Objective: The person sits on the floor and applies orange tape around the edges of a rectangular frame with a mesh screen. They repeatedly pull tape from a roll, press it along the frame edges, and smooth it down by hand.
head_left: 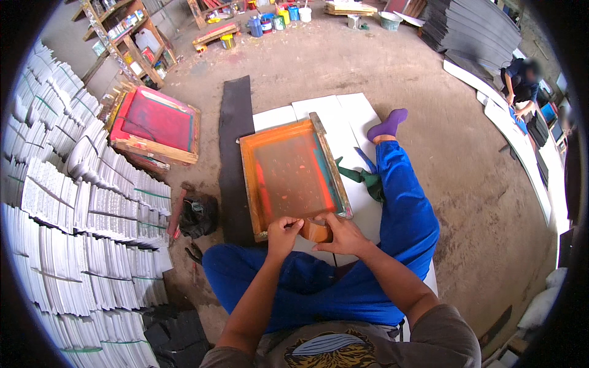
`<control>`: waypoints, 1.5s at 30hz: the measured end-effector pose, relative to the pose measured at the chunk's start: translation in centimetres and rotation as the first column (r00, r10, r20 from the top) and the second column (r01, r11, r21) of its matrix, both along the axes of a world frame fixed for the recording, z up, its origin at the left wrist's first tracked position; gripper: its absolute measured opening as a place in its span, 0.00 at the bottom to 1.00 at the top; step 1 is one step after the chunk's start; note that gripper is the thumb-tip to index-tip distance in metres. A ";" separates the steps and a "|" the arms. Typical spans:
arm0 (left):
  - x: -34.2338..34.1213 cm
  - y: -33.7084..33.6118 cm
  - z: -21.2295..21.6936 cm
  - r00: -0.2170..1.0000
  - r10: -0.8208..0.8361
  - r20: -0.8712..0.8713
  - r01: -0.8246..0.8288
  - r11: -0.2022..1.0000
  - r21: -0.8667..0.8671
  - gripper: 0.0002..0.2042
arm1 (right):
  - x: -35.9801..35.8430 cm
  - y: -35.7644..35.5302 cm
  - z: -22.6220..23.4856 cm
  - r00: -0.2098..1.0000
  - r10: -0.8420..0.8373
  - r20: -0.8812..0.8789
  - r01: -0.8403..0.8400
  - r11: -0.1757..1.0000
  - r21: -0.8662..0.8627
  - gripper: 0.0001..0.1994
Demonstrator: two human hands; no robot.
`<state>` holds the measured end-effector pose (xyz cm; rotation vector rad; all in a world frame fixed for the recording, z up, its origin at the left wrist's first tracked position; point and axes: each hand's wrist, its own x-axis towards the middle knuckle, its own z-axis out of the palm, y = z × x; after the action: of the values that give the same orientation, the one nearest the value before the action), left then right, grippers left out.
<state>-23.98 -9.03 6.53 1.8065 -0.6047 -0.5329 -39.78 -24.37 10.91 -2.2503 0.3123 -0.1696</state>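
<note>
Between my two hands, at the near edge of a wooden screen-printing frame (248,178), is a roll of glossy brown tape (316,232). My left hand (283,237) pinches the tape's left end between thumb and fingertips. Around the right side of the roll, the fingers and thumb of my right hand (345,235) are closed. The frame lies flat in front of my crossed leg. Its mesh (291,175) is greyish brown, with orange and teal stains along the sides and small pinkish spots.
White sheets (350,113) and a dark strip (235,122) lie under and beside the frame. A green cloth (368,183) is near my leg. Stacked white sheets (116,270) line the left, beside a red screen frame (159,116). Paint cans (279,23) stand far off; a co-worker (521,83) crouches right.
</note>
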 end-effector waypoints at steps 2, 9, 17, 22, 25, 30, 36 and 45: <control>-0.2 0.5 -1.2 0.996 0.021 -0.081 -0.021 1.000 0.000 0.11 | -0.1 0.0 -0.6 1.000 0.016 -0.020 -0.017 0.998 -0.053 0.32; 1.0 2.7 -0.9 0.972 0.174 -0.154 -0.163 0.983 0.083 0.10 | -0.5 -3.5 -3.1 0.989 0.111 -0.101 -0.144 0.899 -0.414 0.30; 4.0 7.4 -2.5 0.907 0.253 -0.337 -0.185 0.957 0.222 0.09 | -2.5 -6.0 -3.3 0.890 -0.121 -0.440 0.013 0.971 -0.240 0.31; 4.8 5.5 -3.8 0.977 0.198 -0.079 -0.155 0.914 0.375 0.11 | -3.8 -5.2 -7.1 0.852 -0.234 -0.469 0.101 0.952 -0.290 0.31; 5.4 5.3 -5.6 0.960 0.242 -0.144 -0.186 0.928 0.323 0.10 | -3.2 -5.8 -8.5 0.788 -0.213 -0.578 0.169 0.977 -0.130 0.32; 6.0 4.8 -6.4 0.923 0.304 -0.237 -0.231 0.928 0.293 0.08 | -2.4 -6.2 -9.8 0.833 -0.126 -0.538 0.176 0.983 0.043 0.32; 7.3 4.6 -7.0 0.902 0.328 -0.282 -0.289 0.942 0.171 0.08 | -0.7 -6.8 -10.8 0.858 -0.219 -0.464 0.275 0.960 0.056 0.30; 15.8 1.6 -4.4 0.909 0.209 -0.360 -0.218 0.976 0.016 0.10 | 5.7 -8.1 -3.3 0.916 -0.342 -0.210 0.308 0.934 -0.180 0.27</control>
<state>-8.17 -7.42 2.14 1.6695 -0.1574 -0.6823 -34.12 -32.51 7.61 -2.3503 0.8315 -0.0979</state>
